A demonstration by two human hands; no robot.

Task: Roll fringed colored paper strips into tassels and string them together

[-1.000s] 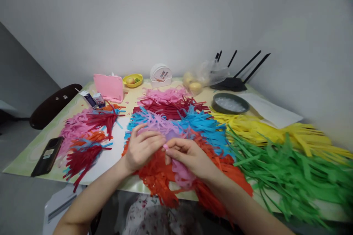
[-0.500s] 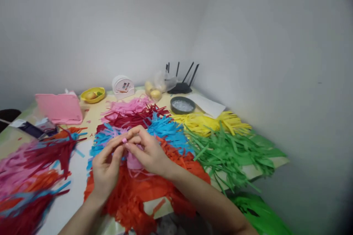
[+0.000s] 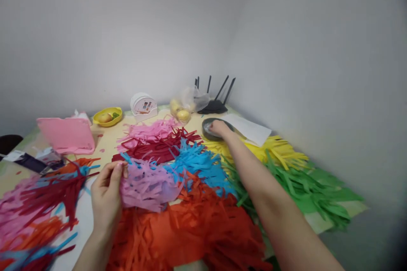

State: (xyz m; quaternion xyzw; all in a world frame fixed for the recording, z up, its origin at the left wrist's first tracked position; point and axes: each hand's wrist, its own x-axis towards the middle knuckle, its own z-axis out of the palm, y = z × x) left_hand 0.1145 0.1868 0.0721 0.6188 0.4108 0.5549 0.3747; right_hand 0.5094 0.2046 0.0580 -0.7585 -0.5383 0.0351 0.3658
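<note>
My left hand (image 3: 108,190) pinches the edge of a fringed purple paper piece (image 3: 148,186), which hangs over the orange-red fringed paper (image 3: 197,228) near the table's front. My right hand (image 3: 219,128) is stretched far across the table and rests in a dark round dish (image 3: 208,129) holding something whitish; its fingers curl down into the dish, and what they touch is hidden. Blue fringed paper (image 3: 197,163) lies under my right forearm.
Piles of fringed paper cover the table: pink (image 3: 149,129), dark red (image 3: 159,148), yellow (image 3: 280,146), green (image 3: 305,190). At the back stand a pink case (image 3: 66,135), a yellow bowl (image 3: 106,116), a white round holder (image 3: 143,105), a bag of fruit (image 3: 184,106), a black router (image 3: 216,103) and a white sheet (image 3: 251,129).
My right hand left the purple piece and reached out to the dark dish at the back. My left hand now holds the purple piece alone, spread out. The view held to the right.
</note>
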